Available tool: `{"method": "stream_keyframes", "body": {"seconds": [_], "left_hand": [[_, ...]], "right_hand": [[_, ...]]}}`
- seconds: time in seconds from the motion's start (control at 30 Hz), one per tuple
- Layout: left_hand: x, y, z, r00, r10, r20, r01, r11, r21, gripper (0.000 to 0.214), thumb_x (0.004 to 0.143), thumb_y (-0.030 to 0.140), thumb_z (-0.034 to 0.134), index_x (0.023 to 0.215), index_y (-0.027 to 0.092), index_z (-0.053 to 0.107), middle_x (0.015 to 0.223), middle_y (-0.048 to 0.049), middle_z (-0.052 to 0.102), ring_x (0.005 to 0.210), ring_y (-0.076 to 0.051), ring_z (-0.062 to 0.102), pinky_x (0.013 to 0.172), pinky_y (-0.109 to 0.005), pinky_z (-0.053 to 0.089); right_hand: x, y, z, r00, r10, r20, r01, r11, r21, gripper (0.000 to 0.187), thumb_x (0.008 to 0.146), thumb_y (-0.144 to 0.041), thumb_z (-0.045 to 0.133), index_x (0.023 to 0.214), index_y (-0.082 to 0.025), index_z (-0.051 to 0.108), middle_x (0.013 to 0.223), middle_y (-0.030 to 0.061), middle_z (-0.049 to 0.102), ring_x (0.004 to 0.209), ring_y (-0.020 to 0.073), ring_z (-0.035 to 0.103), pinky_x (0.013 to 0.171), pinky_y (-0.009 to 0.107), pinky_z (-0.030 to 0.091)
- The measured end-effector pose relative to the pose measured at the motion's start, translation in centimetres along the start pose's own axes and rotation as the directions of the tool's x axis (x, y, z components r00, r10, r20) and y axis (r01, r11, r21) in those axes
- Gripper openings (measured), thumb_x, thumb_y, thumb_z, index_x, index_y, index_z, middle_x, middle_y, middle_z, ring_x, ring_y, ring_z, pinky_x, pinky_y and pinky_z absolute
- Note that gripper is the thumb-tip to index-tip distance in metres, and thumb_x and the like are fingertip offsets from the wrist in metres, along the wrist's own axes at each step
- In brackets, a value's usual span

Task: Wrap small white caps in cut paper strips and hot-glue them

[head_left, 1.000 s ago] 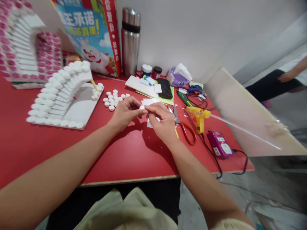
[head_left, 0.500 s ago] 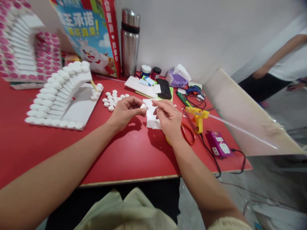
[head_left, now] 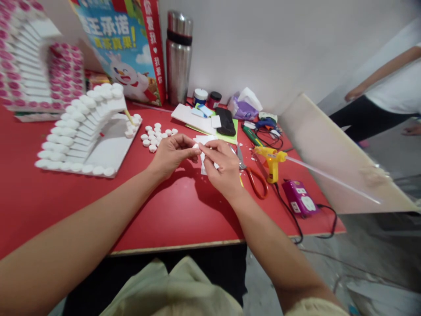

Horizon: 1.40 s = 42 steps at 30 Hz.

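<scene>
My left hand [head_left: 171,156] is closed in a pinch on a small white rounded piece [head_left: 196,146], mostly covered by fingertips. My right hand [head_left: 222,164] meets it from the other side, its index fingertip and thumb pressed close to the piece. Under the hands lies a white paper sheet [head_left: 204,139], partly hidden. Several white round pieces [head_left: 155,137] lie loose just left of my left hand. Farther left stands a white curved model staircase [head_left: 82,131] edged with such pieces. Red-handled pliers [head_left: 258,183] rest right of my right hand.
A yellow glue gun [head_left: 272,160] with a long clear stick stands at the right, near a purple power socket box [head_left: 301,199] and its cables. A steel flask [head_left: 179,57], jars and a tissue pack [head_left: 245,105] line the wall. A person [head_left: 388,83] stands beyond the panel.
My right hand has moved left and its fingertips now meet the white piece in my left hand. More of the pliers shows. The person at the far right has shifted slightly.
</scene>
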<state>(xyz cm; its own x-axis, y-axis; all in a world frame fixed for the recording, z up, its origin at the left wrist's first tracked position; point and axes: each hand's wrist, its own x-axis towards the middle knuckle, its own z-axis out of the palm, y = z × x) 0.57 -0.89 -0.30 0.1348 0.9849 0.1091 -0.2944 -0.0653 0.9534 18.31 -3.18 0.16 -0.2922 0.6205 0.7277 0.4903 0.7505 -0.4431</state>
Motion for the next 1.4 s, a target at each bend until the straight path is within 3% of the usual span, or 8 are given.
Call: {"method": "stream_keyframes", "body": {"seconds": [0.23,0.37,0.53,0.63,0.7,0.87,1.17,1.4], "left_hand": [[0.1,-0.2,-0.1,0.997,-0.075,0.019,0.076,0.996,-0.041,0.044,0.057,0.038,0.101,0.076,0.015,0.068,0.062,0.0001,0.068,0.054,-0.013,0.064,0.057,-0.027,0.056],[0.2,-0.1,-0.2,0.987,-0.157,0.039,0.162,0.968,-0.192,0.044,0.059,0.040,0.101,0.076,0.014,0.070,0.070,-0.0019,0.071,0.058,-0.010,0.062,0.061,-0.025,0.056],[0.1,0.5,-0.1,0.963,-0.245,0.116,0.271,0.883,-0.383,0.047,0.051,0.037,0.105,0.074,0.014,0.070,0.074,0.0009,0.068,0.060,-0.006,0.058,0.057,-0.018,0.052],[0.0,0.7,-0.1,0.945,-0.262,0.197,0.323,0.848,-0.421,0.043,0.053,0.032,0.105,0.075,0.014,0.072,0.068,0.0022,0.065,0.055,-0.005,0.055,0.053,-0.016,0.049],[-0.1,0.7,-0.1,0.938,-0.263,0.225,0.338,0.840,-0.424,0.039,0.057,0.028,0.103,0.081,0.015,0.076,0.069,0.0011,0.067,0.056,-0.006,0.058,0.055,-0.017,0.052],[-0.1,0.5,-0.2,0.946,-0.251,0.205,0.316,0.851,-0.419,0.040,0.059,0.021,0.102,0.093,0.016,0.083,0.080,-0.0016,0.076,0.067,-0.009,0.068,0.067,-0.021,0.059],[-0.5,0.6,0.7,0.982,-0.144,0.122,0.176,0.929,-0.326,0.030,0.062,0.022,0.099,0.089,0.017,0.086,0.086,-0.0055,0.081,0.069,-0.013,0.069,0.072,-0.029,0.059],[-0.6,-0.2,0.1,0.986,-0.069,0.150,0.089,0.987,-0.136,0.031,0.075,0.030,0.093,0.103,0.019,0.086,0.093,-0.0070,0.081,0.076,-0.015,0.071,0.078,-0.031,0.059]], "right_hand": [[0.1,0.1,-0.6,0.989,-0.102,0.103,0.118,0.980,-0.162,0.046,0.095,-0.009,0.051,0.133,-0.027,0.071,0.113,0.0108,0.069,0.099,0.0237,0.067,0.086,0.041,0.059],[0.1,-0.1,-0.8,0.995,-0.097,0.037,0.100,0.991,-0.093,0.044,0.096,-0.009,0.050,0.128,-0.029,0.073,0.111,0.0093,0.070,0.102,0.0234,0.068,0.088,0.042,0.059],[0.5,-0.4,-0.8,0.977,0.191,-0.095,-0.180,0.977,0.114,0.027,0.095,-0.017,0.057,0.115,-0.025,0.073,0.111,0.0068,0.070,0.078,0.0151,0.067,0.067,0.032,0.057],[0.8,-0.2,-0.8,0.912,0.403,-0.078,-0.366,0.885,0.288,0.007,0.093,-0.027,0.069,0.096,-0.022,0.068,0.086,0.0006,0.070,0.061,0.0105,0.061,0.056,0.026,0.051],[1.0,-0.2,-0.8,0.865,0.500,-0.045,-0.448,0.810,0.379,0.015,0.091,-0.031,0.075,0.087,-0.021,0.065,0.066,-0.0040,0.064,0.053,0.0096,0.056,0.052,0.025,0.046],[1.2,-0.5,-1.2,0.836,0.549,0.011,-0.493,0.742,0.454,0.015,0.092,-0.032,0.074,0.084,-0.021,0.067,0.062,-0.0042,0.067,0.051,0.0091,0.053,0.053,0.025,0.043],[1.1,-0.1,-0.6,0.801,0.582,0.139,-0.541,0.605,0.584,0.030,0.093,-0.052,0.071,0.092,-0.022,0.070,0.073,-0.0019,0.068,0.058,0.0106,0.059,0.053,0.026,0.044],[1.3,-0.4,-0.6,0.758,0.625,0.185,-0.629,0.627,0.460,0.037,0.080,-0.052,0.084,0.090,-0.021,0.066,0.064,-0.0058,0.064,0.051,0.0090,0.054,0.051,0.024,0.041]]}}
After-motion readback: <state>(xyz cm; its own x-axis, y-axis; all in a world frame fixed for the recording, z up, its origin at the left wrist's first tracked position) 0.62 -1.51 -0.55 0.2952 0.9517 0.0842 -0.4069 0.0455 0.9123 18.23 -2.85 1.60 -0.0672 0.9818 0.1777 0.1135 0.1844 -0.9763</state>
